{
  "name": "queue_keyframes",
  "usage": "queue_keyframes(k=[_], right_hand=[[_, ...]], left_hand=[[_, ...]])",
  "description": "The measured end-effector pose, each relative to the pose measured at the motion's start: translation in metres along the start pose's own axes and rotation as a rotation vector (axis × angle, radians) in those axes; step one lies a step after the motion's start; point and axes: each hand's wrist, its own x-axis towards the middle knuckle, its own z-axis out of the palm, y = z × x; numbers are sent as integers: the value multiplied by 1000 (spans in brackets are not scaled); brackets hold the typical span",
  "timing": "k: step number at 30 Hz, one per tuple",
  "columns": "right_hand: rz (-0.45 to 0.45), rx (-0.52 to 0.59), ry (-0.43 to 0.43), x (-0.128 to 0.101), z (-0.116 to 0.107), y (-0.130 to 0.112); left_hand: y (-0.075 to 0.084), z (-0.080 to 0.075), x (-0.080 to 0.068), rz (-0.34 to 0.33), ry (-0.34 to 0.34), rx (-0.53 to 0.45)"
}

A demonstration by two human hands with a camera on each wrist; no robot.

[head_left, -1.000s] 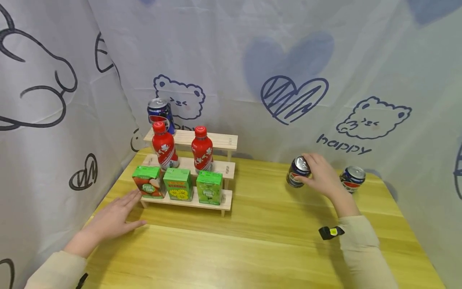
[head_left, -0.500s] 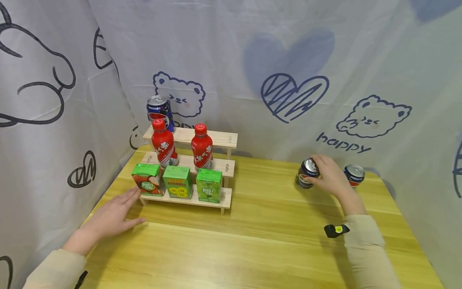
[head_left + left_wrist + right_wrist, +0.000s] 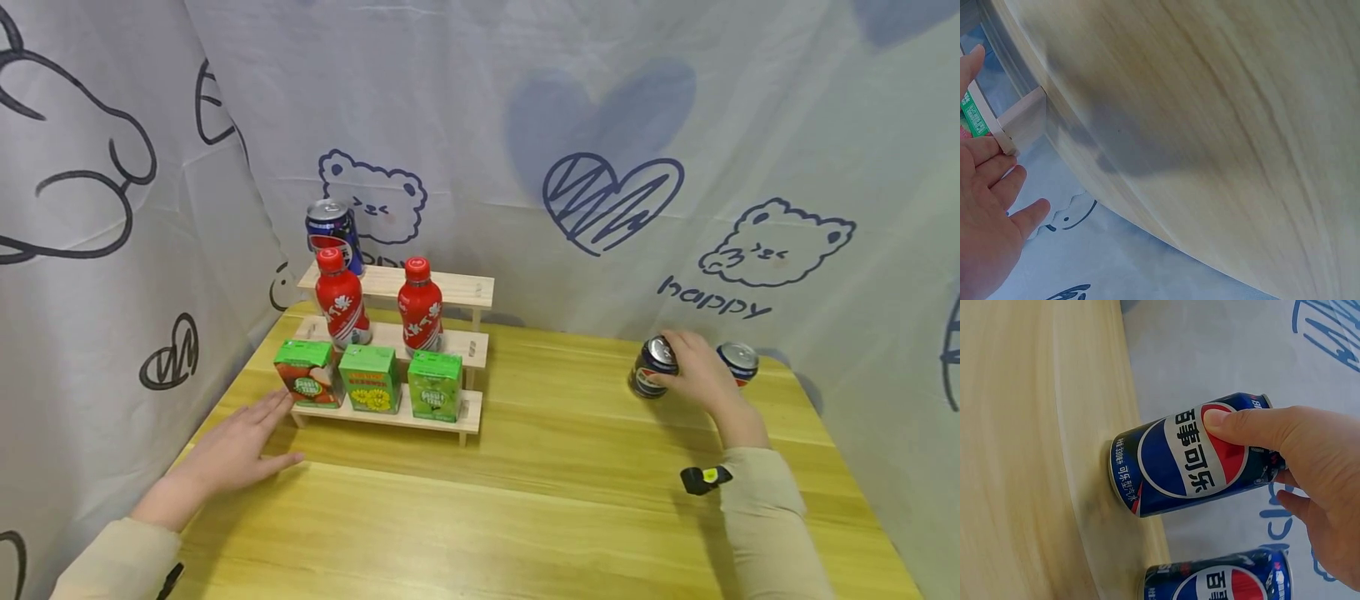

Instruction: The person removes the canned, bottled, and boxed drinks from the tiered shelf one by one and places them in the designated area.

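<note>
Right wrist view: a rigid, likely slippery cola can is gripped mid-body by the right hand at frame centre; the left hand lies flat on the worktop.

A stepped shelf stands at the bench's rear left: three cartons on its lowest step, two bottles above, one can topmost (far left). At rear right, a held can stands left of another can.

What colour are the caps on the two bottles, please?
Red caps, clearest in the head view.
</note>
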Motion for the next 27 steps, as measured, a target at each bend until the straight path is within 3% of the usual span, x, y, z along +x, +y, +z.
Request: queue_keyframes(k=[10,16,27], right_hand=[[46,-13,-42,-3,-4,6],[34,-54,-41,-2,-7,9],[32,-36,-120,6,-11,18]], left_hand=[[0,1,0,-21,-26,-1],[-1,2,0,-22,-26,-4],[0,2,1,-34,-27,-14]])
